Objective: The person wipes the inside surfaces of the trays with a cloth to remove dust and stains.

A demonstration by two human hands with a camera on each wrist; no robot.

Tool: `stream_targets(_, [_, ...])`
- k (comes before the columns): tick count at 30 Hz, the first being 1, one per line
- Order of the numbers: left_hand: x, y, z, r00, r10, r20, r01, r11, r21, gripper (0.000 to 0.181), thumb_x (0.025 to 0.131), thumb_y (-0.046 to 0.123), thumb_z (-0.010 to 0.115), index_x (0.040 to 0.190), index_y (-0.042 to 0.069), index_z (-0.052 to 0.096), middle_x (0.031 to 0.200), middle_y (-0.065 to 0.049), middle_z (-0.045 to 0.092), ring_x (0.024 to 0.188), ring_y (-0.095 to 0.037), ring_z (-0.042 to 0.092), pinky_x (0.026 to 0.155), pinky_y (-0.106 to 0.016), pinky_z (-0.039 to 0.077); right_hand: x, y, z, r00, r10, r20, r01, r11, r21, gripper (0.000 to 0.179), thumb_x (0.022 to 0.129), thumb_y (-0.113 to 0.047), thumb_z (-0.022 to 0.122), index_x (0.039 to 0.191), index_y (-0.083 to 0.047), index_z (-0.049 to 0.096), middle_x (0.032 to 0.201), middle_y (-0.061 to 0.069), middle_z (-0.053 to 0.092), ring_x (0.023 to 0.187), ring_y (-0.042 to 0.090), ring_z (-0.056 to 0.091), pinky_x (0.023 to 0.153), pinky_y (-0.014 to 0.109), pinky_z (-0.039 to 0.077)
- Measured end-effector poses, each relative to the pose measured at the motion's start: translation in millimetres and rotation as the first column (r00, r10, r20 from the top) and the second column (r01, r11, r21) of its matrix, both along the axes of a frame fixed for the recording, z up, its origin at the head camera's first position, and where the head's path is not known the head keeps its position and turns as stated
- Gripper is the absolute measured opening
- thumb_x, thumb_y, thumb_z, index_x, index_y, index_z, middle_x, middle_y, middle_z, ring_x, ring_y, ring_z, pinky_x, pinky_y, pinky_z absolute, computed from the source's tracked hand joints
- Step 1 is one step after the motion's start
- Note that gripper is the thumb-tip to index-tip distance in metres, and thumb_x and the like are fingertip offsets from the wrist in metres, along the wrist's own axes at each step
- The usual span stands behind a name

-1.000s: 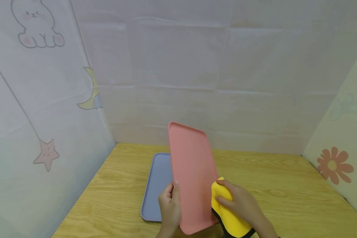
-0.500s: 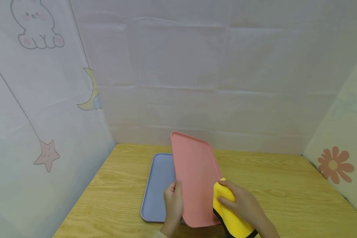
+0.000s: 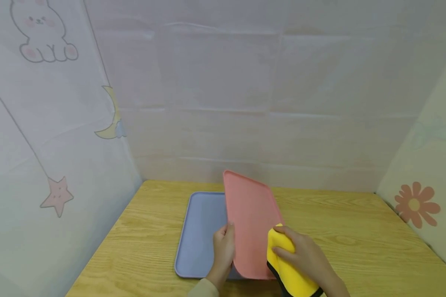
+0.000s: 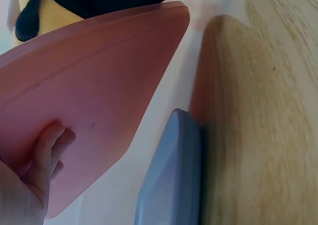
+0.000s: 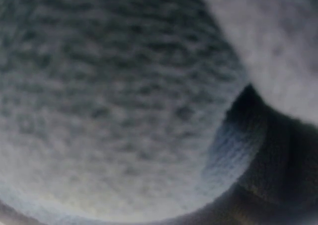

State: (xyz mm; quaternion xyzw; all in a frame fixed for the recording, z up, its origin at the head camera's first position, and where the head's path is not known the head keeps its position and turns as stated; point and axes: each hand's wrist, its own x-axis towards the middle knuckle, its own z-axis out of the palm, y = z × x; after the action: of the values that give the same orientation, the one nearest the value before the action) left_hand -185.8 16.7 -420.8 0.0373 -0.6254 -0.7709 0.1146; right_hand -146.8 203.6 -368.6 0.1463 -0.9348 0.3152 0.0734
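A pink rectangular tray [image 3: 250, 222] is held up at a slant, overlapping the blue tray [image 3: 200, 235] behind it in the head view. My left hand [image 3: 224, 247] grips its left edge, thumb along the front face. In the left wrist view, fingers [image 4: 47, 148] of that hand lie against the pink tray's underside. My right hand [image 3: 308, 253] pinches a bunched yellow cloth [image 3: 288, 264] with a black border at the pink tray's lower right edge. Blurred grey-green cloth fabric [image 5: 109, 106] fills most of the right wrist view and hides that hand.
The blue tray lies flat on a wood-grain table [image 3: 134, 243]. Behind the table hangs a pale creased backdrop [image 3: 223, 82]. Printed side sheets stand left and right, one with a star [image 3: 57, 196], the other with a flower [image 3: 416, 205].
My left hand and the pink tray have moved right, and the tray's top has come down, uncovering more of the blue tray. The right hand with the cloth has shifted only slightly right.
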Motion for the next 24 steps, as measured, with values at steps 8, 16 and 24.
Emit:
stream_targets(8, [-7.4,7.6,-8.9,0.999,-0.043,-0.01,0.043,0.999,0.004,0.041,0.093,0.014,0.045,0.053,0.011,0.038,0.049,0.003,0.038,0.042,-0.007,0.034,0.039,-0.02,0.029,0.2,-0.3,-1.0,0.998,0.009,0.062,-0.008,1.0,-0.024,0.049,0.08,-0.037,0.064,0.121,-0.012,0.053,0.065,-0.005,0.046,0.048,0.005,0.041,0.044,0.023,0.037])
stream_targets(16, [-11.4,14.4,-15.4,0.999,-0.038,-0.002,0.038,0.999,-0.024,0.038,0.093,0.012,0.045,0.056,0.004,0.046,0.05,0.002,0.041,0.043,-0.008,0.037,0.04,-0.021,0.032,0.1,-0.5,-2.3,0.997,0.027,0.072,-0.024,0.999,-0.038,0.049,0.08,-0.037,0.064,0.121,-0.011,0.053,0.064,-0.004,0.046,0.047,0.005,0.042,0.043,0.023,0.037])
stream_targets(24, [-13.4,18.8,-13.7,0.998,-0.057,0.03,0.058,0.997,-0.051,0.04,0.092,0.01,0.043,0.052,0.01,0.039,0.048,0.004,0.037,0.043,-0.007,0.035,0.041,-0.022,0.031,-0.7,-0.1,-2.5,0.997,0.047,0.065,-0.045,0.998,-0.036,0.048,0.081,-0.037,0.063,0.12,-0.011,0.052,0.065,-0.004,0.046,0.046,0.005,0.042,0.042,0.023,0.038])
